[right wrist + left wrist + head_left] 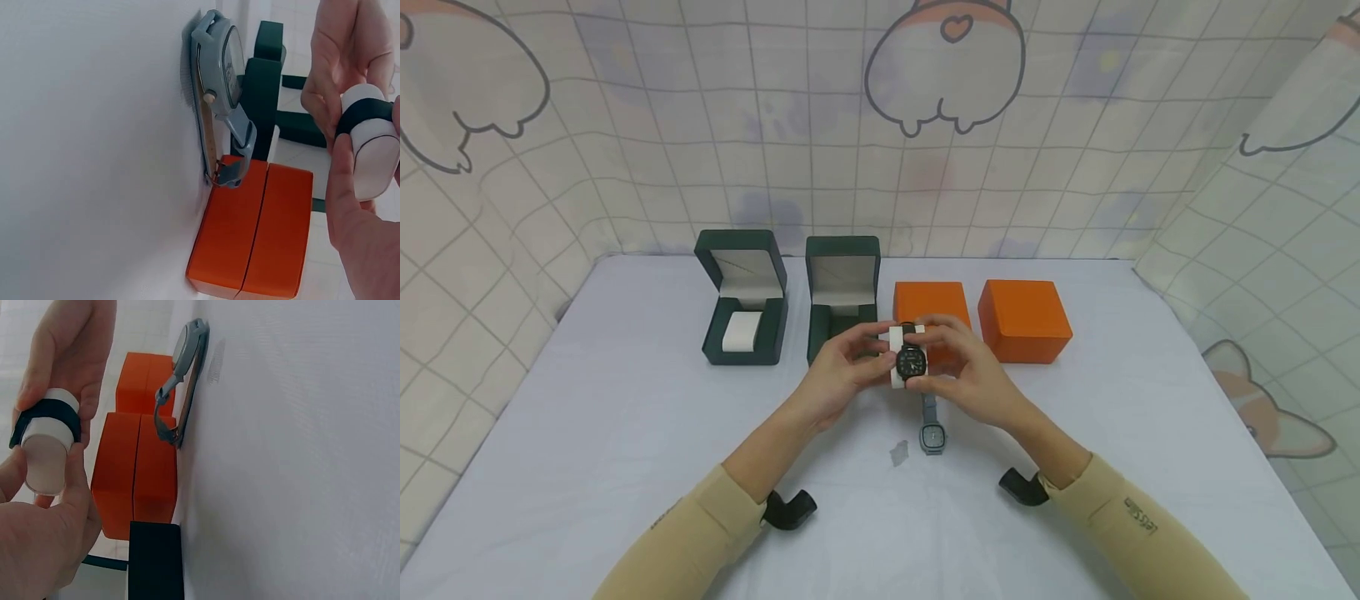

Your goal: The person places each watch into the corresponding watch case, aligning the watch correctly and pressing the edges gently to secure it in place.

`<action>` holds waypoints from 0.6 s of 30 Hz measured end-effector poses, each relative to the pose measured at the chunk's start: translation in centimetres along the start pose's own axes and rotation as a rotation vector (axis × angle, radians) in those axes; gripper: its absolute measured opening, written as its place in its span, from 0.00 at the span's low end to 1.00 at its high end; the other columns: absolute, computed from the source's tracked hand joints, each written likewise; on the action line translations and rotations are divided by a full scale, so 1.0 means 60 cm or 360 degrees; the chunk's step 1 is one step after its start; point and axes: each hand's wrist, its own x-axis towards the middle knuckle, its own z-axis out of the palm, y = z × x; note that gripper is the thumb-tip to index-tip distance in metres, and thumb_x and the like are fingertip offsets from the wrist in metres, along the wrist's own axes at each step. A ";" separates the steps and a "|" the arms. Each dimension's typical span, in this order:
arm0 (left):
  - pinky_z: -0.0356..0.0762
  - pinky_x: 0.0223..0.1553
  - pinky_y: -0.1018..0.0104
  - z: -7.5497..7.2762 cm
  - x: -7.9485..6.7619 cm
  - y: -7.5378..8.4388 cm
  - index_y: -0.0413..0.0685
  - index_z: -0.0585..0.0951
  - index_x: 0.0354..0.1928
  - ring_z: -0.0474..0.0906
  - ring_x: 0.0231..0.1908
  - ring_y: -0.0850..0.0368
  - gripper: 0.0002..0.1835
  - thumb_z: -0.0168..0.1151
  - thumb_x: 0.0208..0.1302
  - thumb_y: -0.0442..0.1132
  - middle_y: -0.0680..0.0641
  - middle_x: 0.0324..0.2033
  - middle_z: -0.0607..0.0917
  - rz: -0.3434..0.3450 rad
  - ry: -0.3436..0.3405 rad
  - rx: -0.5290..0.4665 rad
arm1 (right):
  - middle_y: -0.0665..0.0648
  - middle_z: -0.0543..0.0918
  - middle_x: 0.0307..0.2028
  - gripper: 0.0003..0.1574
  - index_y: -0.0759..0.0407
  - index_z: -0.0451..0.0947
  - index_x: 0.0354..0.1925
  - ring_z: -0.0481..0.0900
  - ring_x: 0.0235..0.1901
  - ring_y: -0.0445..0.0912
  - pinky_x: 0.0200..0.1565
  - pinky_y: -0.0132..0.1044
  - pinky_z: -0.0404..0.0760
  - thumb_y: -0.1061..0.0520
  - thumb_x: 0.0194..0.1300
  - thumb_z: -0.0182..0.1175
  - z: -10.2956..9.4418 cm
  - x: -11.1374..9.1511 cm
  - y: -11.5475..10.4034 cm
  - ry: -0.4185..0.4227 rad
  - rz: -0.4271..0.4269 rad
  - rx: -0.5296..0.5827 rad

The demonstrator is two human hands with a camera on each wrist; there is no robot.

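A black wristwatch [911, 362] is wrapped around a white watch cushion [897, 381], held up above the table with its dial toward the head camera. My left hand [835, 379] grips the cushion and watch from the left, thumb beside the dial. From the other side my right hand [981, 379] pinches them, its fingers at the upper strap and its thumb below the dial. Both wrist views show the dark strap [365, 112] circling the cushion [45, 465]. Beneath the hands, a blue-grey wristwatch [932, 437] lies on the table with its strap buckled.
Two dark green watch boxes stand with lids raised at the back: the left one [782, 333] contains a white cushion [742, 332], the other [818, 329] is partly behind my left hand. Two orange boxes, one [1026, 321] at right and one [931, 296] behind my hands, appear closed. A small greyish patch [898, 452] lies nearby.
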 end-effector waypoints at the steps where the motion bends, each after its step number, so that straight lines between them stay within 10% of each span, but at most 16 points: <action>1: 0.82 0.55 0.58 0.000 -0.001 0.000 0.47 0.73 0.71 0.80 0.51 0.46 0.27 0.64 0.71 0.30 0.38 0.56 0.75 0.0004 -0.0002 0.0013 | 0.53 0.68 0.68 0.34 0.55 0.79 0.63 0.77 0.57 0.51 0.55 0.42 0.83 0.63 0.60 0.76 0.000 0.000 0.001 -0.0001 0.0001 -0.0010; 9: 0.81 0.56 0.59 0.001 -0.003 -0.003 0.48 0.73 0.71 0.81 0.53 0.45 0.28 0.65 0.71 0.31 0.39 0.57 0.75 0.0108 -0.0051 0.0111 | 0.52 0.71 0.64 0.32 0.52 0.79 0.63 0.79 0.56 0.53 0.58 0.54 0.80 0.62 0.61 0.75 -0.003 0.001 0.003 0.0030 0.0006 -0.0032; 18: 0.80 0.57 0.58 0.007 -0.005 -0.004 0.48 0.71 0.74 0.80 0.53 0.44 0.31 0.66 0.71 0.32 0.39 0.58 0.75 0.0149 -0.0069 0.0191 | 0.51 0.76 0.62 0.31 0.51 0.78 0.63 0.79 0.56 0.54 0.51 0.43 0.85 0.62 0.63 0.73 -0.006 0.001 0.008 0.0051 0.0086 0.0085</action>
